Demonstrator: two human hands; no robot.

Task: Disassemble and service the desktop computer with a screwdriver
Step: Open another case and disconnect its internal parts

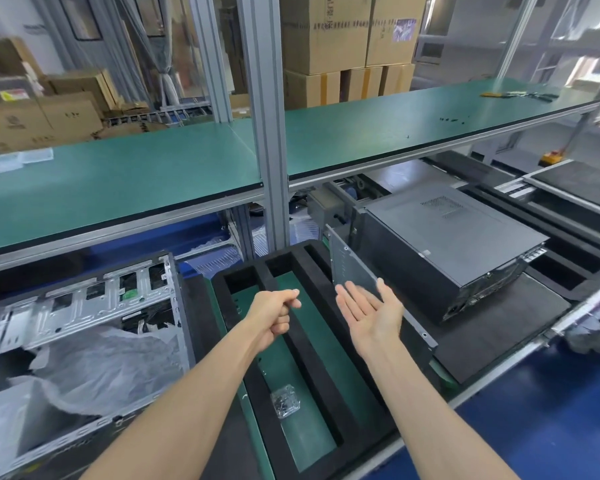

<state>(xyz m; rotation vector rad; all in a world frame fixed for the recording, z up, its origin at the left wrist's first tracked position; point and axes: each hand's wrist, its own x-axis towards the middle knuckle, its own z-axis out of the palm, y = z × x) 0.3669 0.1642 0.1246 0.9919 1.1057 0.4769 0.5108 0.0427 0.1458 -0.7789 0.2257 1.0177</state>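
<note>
Hovering over black foam tray (302, 344): left hand (274, 311) fisted, gripping nothing visible; right hand (371, 313) splayed wide beside desktop computer (447, 237).

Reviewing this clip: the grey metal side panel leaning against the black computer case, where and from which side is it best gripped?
Probably the side panel near its free lower edge, approached from the left, where the open right hand already is. It stands tilted against the black computer case, so its right face is blocked.

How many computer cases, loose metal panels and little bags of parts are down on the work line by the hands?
Closed black computer case: 1
Opened computer case with plastic wrap inside: 1
Loose grey metal side panel leaning against the closed case: 1
Small clear bag, apparently of screws, in the black foam tray: 1
Total: 4
</note>
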